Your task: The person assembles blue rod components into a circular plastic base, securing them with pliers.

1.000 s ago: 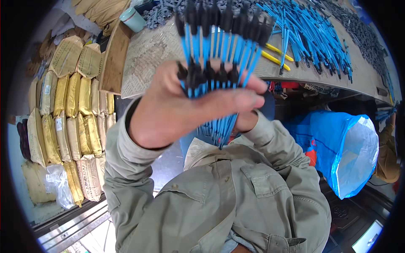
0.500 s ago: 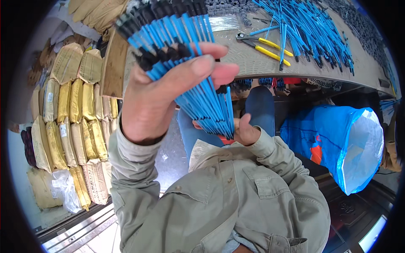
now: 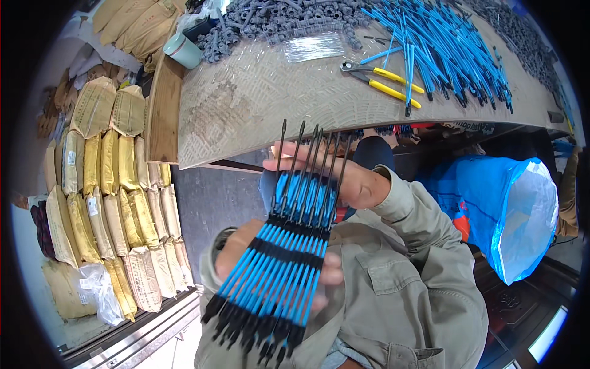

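Holds the bundle of blue, black-ended rods (image 3: 286, 252) up in front of the bench (image 3: 246, 111), off its surface and over the shirt (image 3: 381, 289). Fans it wider at the end away from the bench and narrower at the end toward it. Points several thin black tips at the bench, overlapping its near edge in this view.

Cups the bundle from behind with the left hand (image 3: 235, 249), at the part farther from the bench. Curls the left fingers (image 3: 332, 275) round to the bundle's right edge, blurred but closed on the rods.

Reaches behind the end nearer the bench with the right hand (image 3: 364, 184). Stretches the right fingers (image 3: 289, 149) across behind the black tips, slightly apart. Cannot tell how firmly, or where the right thumb rests.

On the bench, near its front edge: pliers (image 3: 393, 93) with yellow handles spread apart. Just beside, farther back on the bench: a heap of blue rods (image 3: 445, 52). Along the bench's back: grey parts (image 3: 295, 15), with clear strips (image 3: 314, 48) just before. By the bench's left back corner: a cup (image 3: 182, 50). Left of the bench: stacked packs (image 3: 110, 160) and a plastic bag (image 3: 101, 292). Before the bench's right half: a blue sack (image 3: 482, 194), mouth open.
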### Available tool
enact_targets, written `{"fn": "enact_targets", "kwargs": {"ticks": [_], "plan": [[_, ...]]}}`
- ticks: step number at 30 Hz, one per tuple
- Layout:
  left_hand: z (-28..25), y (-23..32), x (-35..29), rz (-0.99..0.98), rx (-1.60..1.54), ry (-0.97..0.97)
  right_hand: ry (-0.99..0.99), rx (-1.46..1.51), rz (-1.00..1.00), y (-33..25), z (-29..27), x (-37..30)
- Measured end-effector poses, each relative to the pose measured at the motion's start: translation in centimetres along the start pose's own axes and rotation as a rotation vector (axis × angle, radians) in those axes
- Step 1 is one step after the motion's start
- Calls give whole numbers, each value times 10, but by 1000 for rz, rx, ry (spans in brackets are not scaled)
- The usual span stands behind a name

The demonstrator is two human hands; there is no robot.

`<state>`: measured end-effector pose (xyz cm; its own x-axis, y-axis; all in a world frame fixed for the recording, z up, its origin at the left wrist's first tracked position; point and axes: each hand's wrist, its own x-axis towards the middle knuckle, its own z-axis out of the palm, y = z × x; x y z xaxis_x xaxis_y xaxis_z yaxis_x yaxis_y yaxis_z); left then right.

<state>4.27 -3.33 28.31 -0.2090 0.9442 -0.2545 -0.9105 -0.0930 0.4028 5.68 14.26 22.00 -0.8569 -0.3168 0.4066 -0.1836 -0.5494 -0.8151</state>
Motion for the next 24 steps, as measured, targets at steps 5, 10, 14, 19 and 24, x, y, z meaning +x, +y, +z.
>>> {"fn": "enact_targets", "kwargs": {"ticks": [5, 10, 14, 19, 24], "plan": [[-66, 20, 27, -340, -549, -178, 339, 390, 248, 3, -36, 12], [-75, 27, 55, 498, 688, -98, 749, -276, 166, -33, -95, 49], [-79, 47, 78, 760, 1164, -162, 556, -848, 151, -63, -160, 93], [-73, 39, 79, 639, 977, 29, 340, -1876, 260, -44, -204, 138], [-64, 39, 80, 611, 735, 183, 203, -2003, 334, -33, -218, 148]]}}
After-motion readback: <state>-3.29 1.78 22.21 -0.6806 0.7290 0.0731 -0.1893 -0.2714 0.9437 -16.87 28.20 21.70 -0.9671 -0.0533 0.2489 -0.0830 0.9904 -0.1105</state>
